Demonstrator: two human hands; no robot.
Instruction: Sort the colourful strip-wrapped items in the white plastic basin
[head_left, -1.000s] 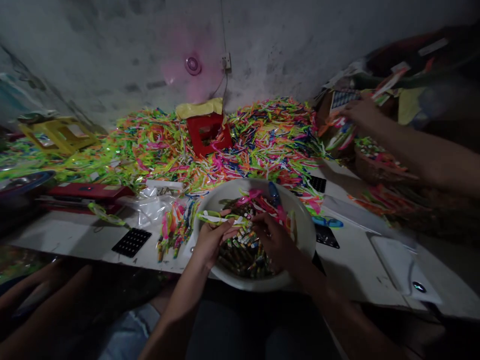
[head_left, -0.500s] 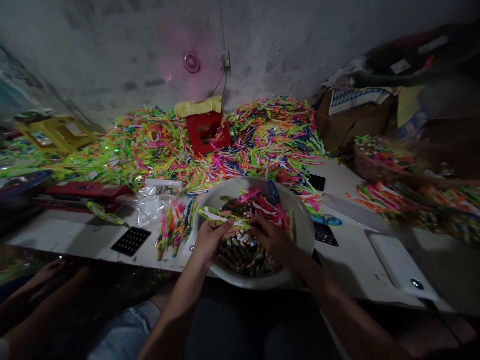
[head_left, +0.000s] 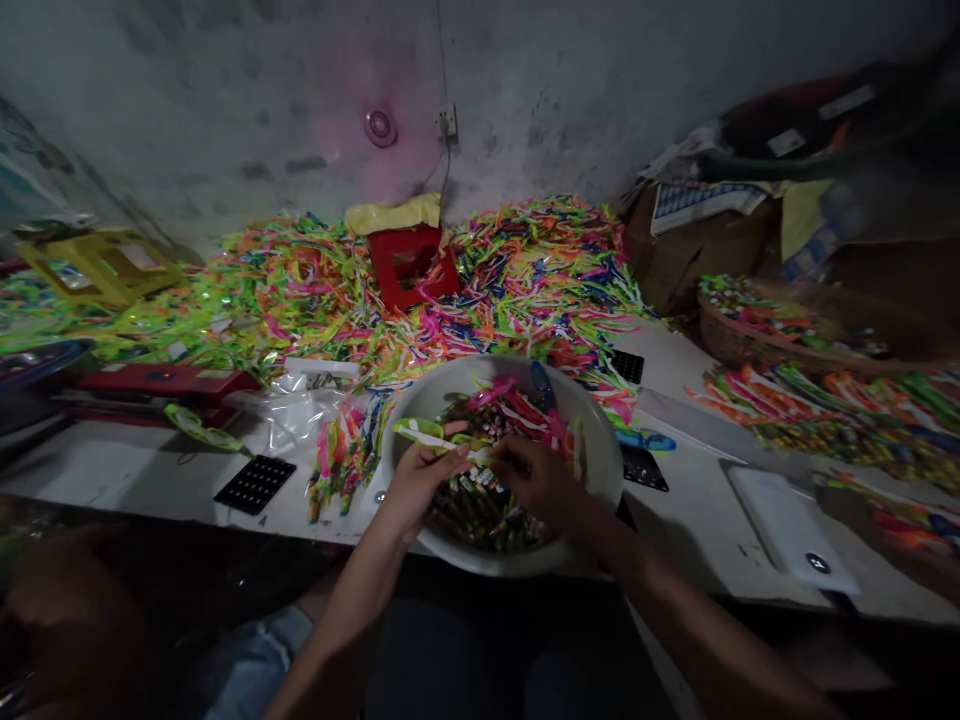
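Change: the view has drifted slightly; both hands have stayed over the bowl, the right hand drawn a little closer to the left, and another person's arm at the far right a second ago is gone.
Left hand: the left hand point(head_left: 420, 480) pinches a green-and-white plastic strip point(head_left: 426, 432) between thumb and fingers, closed on it above the bowl's near-left rim.
Right hand: the right hand point(head_left: 534, 476) meets the strip's free end over the small tubes point(head_left: 480, 505); its fingers curl down, but I cannot tell whether they grip anything.
Bowl: the white bowl point(head_left: 600, 470) sits at the bench's near edge, centre, holding tubes and a few coloured strips.
Handling: the strip looks light, thin and springy, probably slick; a pinch close to its end suits it best, as a mid-length hold would let it bend.
Around: a heap of neon strips point(head_left: 510, 280) fills the bench's far side around a red stool point(head_left: 409, 262); black trays point(head_left: 255, 484) lie left of the bowl.
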